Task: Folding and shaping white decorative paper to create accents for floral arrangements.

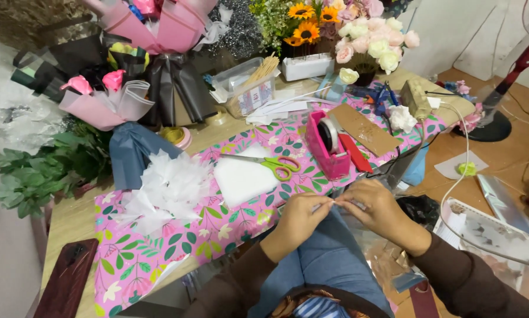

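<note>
The table [70, 221] is seen as pale, matt wood, overlaid with a glossy paper sheet [135, 253] printed in pink with leaves. Crumpled white tissue [167, 188] is shown thin and matt, beside a smooth white foam pad [241, 176]. The scissors [270, 164] are made of bright metal blades and glossy plastic handles — yellow-green. The tape dispenser [326, 150] is moulded in shiny pink plastic. A brown card [364, 129] is dull and slightly rough. Denim cloth is worn on the lap [329, 259] — matt, woven.
</note>
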